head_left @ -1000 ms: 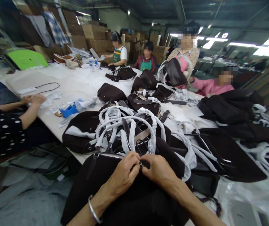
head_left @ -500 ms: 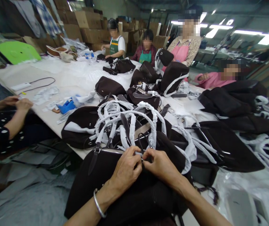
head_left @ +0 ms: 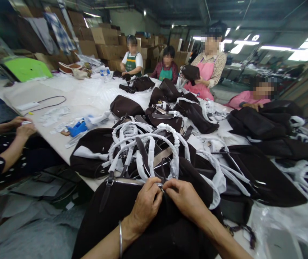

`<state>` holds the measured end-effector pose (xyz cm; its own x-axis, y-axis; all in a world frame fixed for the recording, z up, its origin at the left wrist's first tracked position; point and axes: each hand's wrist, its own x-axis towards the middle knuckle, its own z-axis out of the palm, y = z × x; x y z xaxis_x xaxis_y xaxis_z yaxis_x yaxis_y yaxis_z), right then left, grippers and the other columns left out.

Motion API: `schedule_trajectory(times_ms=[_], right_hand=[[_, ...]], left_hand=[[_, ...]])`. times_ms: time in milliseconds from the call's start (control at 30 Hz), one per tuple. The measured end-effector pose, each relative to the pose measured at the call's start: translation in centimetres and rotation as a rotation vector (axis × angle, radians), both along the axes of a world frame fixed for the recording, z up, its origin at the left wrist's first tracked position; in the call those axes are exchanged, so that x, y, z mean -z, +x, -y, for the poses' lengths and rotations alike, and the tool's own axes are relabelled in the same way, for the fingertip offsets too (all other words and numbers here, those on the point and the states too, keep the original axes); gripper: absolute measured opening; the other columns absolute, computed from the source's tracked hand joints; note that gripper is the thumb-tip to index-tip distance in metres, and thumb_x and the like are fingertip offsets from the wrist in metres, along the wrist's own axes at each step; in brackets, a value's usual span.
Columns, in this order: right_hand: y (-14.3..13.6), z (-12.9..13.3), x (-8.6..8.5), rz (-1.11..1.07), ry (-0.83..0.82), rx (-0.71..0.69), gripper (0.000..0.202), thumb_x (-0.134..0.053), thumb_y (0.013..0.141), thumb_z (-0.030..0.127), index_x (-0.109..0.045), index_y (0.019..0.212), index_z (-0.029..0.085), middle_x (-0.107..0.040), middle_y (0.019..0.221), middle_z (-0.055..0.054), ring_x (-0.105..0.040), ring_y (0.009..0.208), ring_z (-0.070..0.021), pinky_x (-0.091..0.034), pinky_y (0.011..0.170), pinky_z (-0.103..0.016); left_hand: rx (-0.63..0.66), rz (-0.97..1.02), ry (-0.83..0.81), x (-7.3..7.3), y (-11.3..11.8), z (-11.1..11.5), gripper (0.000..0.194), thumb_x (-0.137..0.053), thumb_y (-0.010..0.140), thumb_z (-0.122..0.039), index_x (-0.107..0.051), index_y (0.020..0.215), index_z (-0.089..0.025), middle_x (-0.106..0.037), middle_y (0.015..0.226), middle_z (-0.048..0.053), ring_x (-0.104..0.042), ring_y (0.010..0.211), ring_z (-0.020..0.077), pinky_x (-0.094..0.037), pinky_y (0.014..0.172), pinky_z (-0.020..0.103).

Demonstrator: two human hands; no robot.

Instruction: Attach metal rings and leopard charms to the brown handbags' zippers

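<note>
A dark brown handbag (head_left: 111, 219) stands right in front of me, its top edge lined by a silver zipper (head_left: 128, 181). My left hand (head_left: 147, 201) is closed in a pinch on that zipper, and a metal bangle circles the wrist. Close beside it, my right hand (head_left: 182, 196) pinches with thumb and forefinger at a small metal piece on the same zipper line. The fingertips of both hands nearly meet and partly hide this piece. White-wrapped handles (head_left: 177, 144) arch up just beyond my fingers.
More dark handbags (head_left: 262, 176) crowd the table (head_left: 16, 91). At the left, a co-worker's hands (head_left: 24, 127) hold something small and white. Several co-workers sit or stand across the table. Blue material (head_left: 77, 128) and clear plastic wrap (head_left: 278, 230) lie around.
My hands stay together at the zipper with small finger shifts. Across the table, the upright bag before the standing co-worker has dropped down flat, and that person now holds a smaller dark bag.
</note>
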<state>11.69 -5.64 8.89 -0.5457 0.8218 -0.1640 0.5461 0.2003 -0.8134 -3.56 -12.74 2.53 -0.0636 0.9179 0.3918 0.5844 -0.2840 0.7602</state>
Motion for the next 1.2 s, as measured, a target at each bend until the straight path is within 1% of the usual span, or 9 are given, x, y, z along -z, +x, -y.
schedule_trajectory(times_ms=[133,267,400,633,733,833,967,1067,1200], right_hand=[[0.1,0.0,0.5,-0.008,-0.013,0.021,0.019,-0.054,0.079,0.014,-0.069,0.088,0.022,-0.074,0.085,0.001,-0.068,0.082,-0.0167,-0.049,0.078,-0.026],[0.3,0.2,0.4,0.027,0.01,-0.008,0.024,-0.054,0.081,0.014,-0.072,0.094,0.023,-0.075,0.092,0.0,-0.069,0.087,-0.0176,-0.049,0.083,-0.028],[0.4,0.4,0.2,0.047,0.033,-0.018,0.029,-0.054,0.081,0.013,-0.073,0.098,0.025,-0.076,0.099,0.001,-0.07,0.094,-0.0178,-0.048,0.088,-0.028],[0.6,0.7,-0.4,0.079,0.083,-0.012,0.022,-0.056,0.08,0.012,-0.068,0.096,0.023,-0.074,0.093,0.0,-0.069,0.089,-0.0176,-0.049,0.083,-0.027],[0.6,1.0,-0.5,0.185,0.139,-0.03,0.025,-0.055,0.082,0.01,-0.069,0.098,0.022,-0.074,0.097,-0.002,-0.069,0.093,-0.0188,-0.048,0.086,-0.027],[0.5,0.9,-0.5,0.371,0.234,-0.032,0.023,-0.051,0.088,0.013,-0.071,0.097,0.021,-0.073,0.097,-0.007,-0.069,0.095,-0.021,-0.047,0.085,-0.028],[0.3,0.4,-0.4,0.53,0.28,-0.089,0.029,-0.045,0.093,0.016,-0.073,0.086,0.022,-0.07,0.092,-0.007,-0.068,0.082,-0.0177,-0.045,0.074,-0.025],[0.4,0.0,0.3,0.575,0.297,-0.171,0.03,-0.045,0.09,0.016,-0.073,0.083,0.023,-0.068,0.09,-0.005,-0.067,0.078,-0.0171,-0.045,0.069,-0.025],[1.3,-1.3,2.6,0.602,0.375,-0.234,0.033,-0.043,0.087,0.015,-0.075,0.085,0.023,-0.067,0.092,-0.006,-0.068,0.076,-0.0173,-0.047,0.069,-0.025]], left_hand=[[0.033,-0.005,0.023,0.4,-0.3,-0.1,0.013,-0.05,0.091,-0.006,-0.055,0.089,-0.018,-0.059,0.116,0.009,-0.059,0.111,0.0187,-0.052,0.098,0.035],[0.056,-0.016,-0.041,-0.1,-0.5,0.0,0.013,-0.052,0.091,-0.006,-0.056,0.088,-0.018,-0.06,0.119,0.008,-0.06,0.113,0.0185,-0.052,0.1,0.034],[0.095,-0.079,-0.089,-0.5,-0.6,0.1,0.017,-0.047,0.093,-0.006,-0.058,0.092,-0.019,-0.059,0.127,0.008,-0.058,0.119,0.0174,-0.049,0.106,0.034],[0.081,-0.185,0.026,0.1,-0.4,0.1,0.013,-0.05,0.093,-0.008,-0.058,0.086,-0.016,-0.063,0.124,0.012,-0.06,0.121,0.02,-0.052,0.104,0.033],[0.067,-0.207,0.059,0.4,0.0,0.0,0.012,-0.049,0.094,-0.009,-0.058,0.089,-0.016,-0.063,0.123,0.012,-0.062,0.117,0.02,-0.055,0.099,0.033],[0.076,-0.227,0.064,0.6,0.5,-0.5,0.013,-0.046,0.095,-0.01,-0.058,0.094,-0.016,-0.066,0.112,0.01,-0.066,0.105,0.0184,-0.059,0.092,0.032],[0.108,-0.27,0.061,1.0,1.1,-1.2,0.016,-0.042,0.096,-0.011,-0.057,0.094,-0.016,-0.066,0.103,0.009,-0.066,0.097,0.0185,-0.06,0.086,0.032],[0.096,-0.287,0.039,1.1,1.4,-1.2,0.018,-0.04,0.096,-0.011,-0.056,0.09,-0.016,-0.066,0.097,0.009,-0.066,0.093,0.0191,-0.061,0.081,0.031],[0.063,-0.36,0.074,1.5,1.6,-0.9,0.007,-0.048,0.093,-0.015,-0.055,0.091,-0.016,-0.066,0.091,0.005,-0.065,0.082,0.0155,-0.059,0.068,0.023]])
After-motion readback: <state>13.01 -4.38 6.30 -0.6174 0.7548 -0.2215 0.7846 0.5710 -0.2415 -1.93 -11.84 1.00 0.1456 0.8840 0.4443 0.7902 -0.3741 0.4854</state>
